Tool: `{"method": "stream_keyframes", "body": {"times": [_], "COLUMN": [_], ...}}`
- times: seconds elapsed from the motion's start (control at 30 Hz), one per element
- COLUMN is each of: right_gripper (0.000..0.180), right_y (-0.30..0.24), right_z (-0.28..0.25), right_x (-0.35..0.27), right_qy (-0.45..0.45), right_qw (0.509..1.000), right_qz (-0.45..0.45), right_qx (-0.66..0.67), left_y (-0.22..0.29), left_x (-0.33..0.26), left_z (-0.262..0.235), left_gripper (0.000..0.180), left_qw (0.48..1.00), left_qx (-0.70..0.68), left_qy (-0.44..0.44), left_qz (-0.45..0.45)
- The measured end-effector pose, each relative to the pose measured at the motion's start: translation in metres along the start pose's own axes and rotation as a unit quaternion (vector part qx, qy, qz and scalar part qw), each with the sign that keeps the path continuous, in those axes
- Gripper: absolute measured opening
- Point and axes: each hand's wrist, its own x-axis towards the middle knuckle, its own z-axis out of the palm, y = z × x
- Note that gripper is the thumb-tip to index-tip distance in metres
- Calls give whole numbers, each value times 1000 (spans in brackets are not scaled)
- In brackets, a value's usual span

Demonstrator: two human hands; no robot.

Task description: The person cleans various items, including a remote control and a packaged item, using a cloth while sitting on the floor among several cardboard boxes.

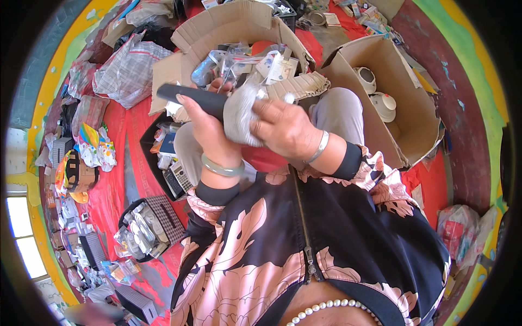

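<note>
My left hand (pixel 205 126) grips a long, flat black object (pixel 190 100) with rounded edges; its kind I cannot make out. A folded grey cloth (pixel 239 115) wraps round the near right end of this object. The fingers of my right hand (pixel 288 127) press and pinch the cloth from the right. Both hands are raised above my lap, in front of an open cardboard box (pixel 217 27). What lies under the cloth is hidden. Something red (pixel 261 158) shows below the hands, between my knees.
Bagged items and papers (pixel 277 66) fill the box ahead. On the right, another cardboard box (pixel 418 108) holds white round items (pixel 383 106). A dark bin with a calculator (pixel 182 176) and a checked basket (pixel 173 217) stand left. Plaid bags (pixel 128 70) lie on red sheeting (pixel 117 136).
</note>
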Motion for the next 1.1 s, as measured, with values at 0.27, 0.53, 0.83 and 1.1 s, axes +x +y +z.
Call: {"method": "stream_keyframes", "body": {"times": [0.27,0.53,0.83,1.1], "right_gripper": [26,50,42,29], "right_y": [30,-12,37,116], "right_z": [-36,-4,20,23], "right_x": [-3,17,10,-17], "right_qy": [199,6,31,79], "right_qw": [638,984,981,929], "right_qz": [525,141,169,353], "right_qx": [527,111,95,79], "left_y": [21,-4,-26,-27], "left_x": [18,0,-38,-31], "left_z": [-37,-26,-2,-15], "left_gripper": [50,49,46,51], "left_qw": [996,930,961,946], "left_qx": [-65,-193,137,154], "left_qy": [-49,-229,-50,-171], "left_qz": [-34,-211,-234,-227]}}
